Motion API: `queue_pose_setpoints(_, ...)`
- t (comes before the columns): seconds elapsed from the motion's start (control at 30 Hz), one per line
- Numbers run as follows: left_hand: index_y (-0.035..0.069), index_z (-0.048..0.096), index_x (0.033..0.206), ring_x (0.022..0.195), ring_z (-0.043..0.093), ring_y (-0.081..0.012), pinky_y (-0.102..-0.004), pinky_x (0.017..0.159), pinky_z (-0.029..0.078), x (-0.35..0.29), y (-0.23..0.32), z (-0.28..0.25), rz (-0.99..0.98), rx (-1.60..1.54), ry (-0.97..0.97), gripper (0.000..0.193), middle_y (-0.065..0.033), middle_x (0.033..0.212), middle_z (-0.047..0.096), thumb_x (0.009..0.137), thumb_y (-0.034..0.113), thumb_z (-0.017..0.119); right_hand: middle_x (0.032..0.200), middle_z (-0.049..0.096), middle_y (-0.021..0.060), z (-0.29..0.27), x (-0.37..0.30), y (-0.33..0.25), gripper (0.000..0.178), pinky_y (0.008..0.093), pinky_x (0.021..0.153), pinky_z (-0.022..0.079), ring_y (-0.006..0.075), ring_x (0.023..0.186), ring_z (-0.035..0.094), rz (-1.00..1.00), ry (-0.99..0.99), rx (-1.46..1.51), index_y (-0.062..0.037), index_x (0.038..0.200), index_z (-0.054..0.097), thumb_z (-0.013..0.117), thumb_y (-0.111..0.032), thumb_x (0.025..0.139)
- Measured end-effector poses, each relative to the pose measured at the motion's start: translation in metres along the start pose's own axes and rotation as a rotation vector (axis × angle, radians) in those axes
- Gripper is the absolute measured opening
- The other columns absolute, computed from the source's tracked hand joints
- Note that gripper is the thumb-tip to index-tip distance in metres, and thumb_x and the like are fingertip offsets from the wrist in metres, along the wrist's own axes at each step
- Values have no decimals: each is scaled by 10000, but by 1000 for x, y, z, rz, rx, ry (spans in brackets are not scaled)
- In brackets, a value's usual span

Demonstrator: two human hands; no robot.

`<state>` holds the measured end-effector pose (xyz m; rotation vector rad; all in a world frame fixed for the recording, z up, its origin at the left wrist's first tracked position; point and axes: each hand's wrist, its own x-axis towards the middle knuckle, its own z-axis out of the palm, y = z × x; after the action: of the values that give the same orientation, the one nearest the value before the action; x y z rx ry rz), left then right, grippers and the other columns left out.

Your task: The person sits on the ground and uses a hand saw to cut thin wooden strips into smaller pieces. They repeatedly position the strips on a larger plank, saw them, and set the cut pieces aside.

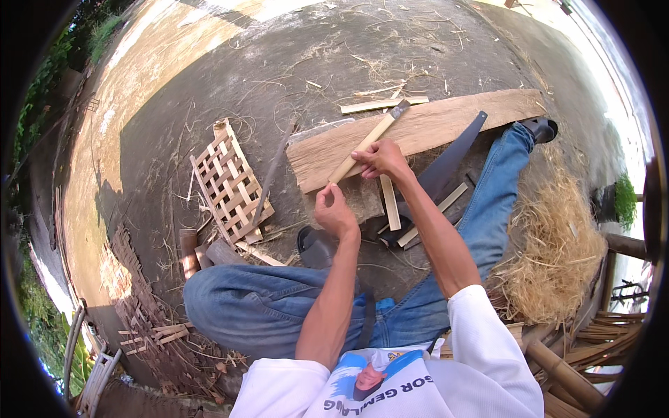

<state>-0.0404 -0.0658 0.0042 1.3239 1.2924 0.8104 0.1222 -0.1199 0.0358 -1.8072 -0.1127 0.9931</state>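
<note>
A pale bamboo strip (377, 135) with a dark far end slants over a wooden plank (446, 129). At the strip's near end, my left hand (335, 212) is closed in a pinch. Farther up, my right hand (381, 159) has its fingers closed on the middle of the strip. A dark saw-like blade (453, 157) lies beside the plank, to the right of my right hand. Below that hand are short split bamboo pieces (390, 203). To the left of my left hand, a woven bamboo lattice panel (230, 181) rests tilted on the ground.
A big heap of fine shavings (557, 251) lies by my outstretched leg at the right. Another bamboo strip (383, 104) is beyond the plank. A long thin dark bar (274, 174) leans by the lattice. Short bamboo sections (189, 249) stand near my bent knee; fibres litter the ground.
</note>
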Motion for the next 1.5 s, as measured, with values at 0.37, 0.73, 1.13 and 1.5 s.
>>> queue_pose_setpoints(0.37,8,722,1033,663,588,-107,-271,597,489,4,-3,-2,23,35,4,182,-30,835,683,938,163,730,734,710,135,6,-5,1,362,260,488,602,184,574,719,-32,12,34,61,869,676,806,-276,902)
queue_pose_setpoints(0.73,95,681,1259,1113,606,-324,-497,972,424,18,49,19,797,748,-395,428,-106,1235,635,845,151,775,683,716,140,-1,-5,-1,324,256,469,590,157,532,703,-29,-2,30,41,809,694,799,-250,904)
queue_pose_setpoints(1.13,46,746,1067,922,667,-346,-447,814,520,47,58,22,869,722,-542,231,-153,1040,679,840,88,750,614,683,119,-2,-8,0,433,282,423,552,185,503,701,-43,47,-65,22,714,648,837,-338,863)
queue_pose_setpoints(1.5,28,722,1038,880,663,-353,-453,767,532,44,60,27,890,743,-606,177,-177,989,647,864,60,723,990,717,199,-53,-104,113,397,420,862,533,301,976,709,-118,1032,-88,4,1038,652,699,-375,932)
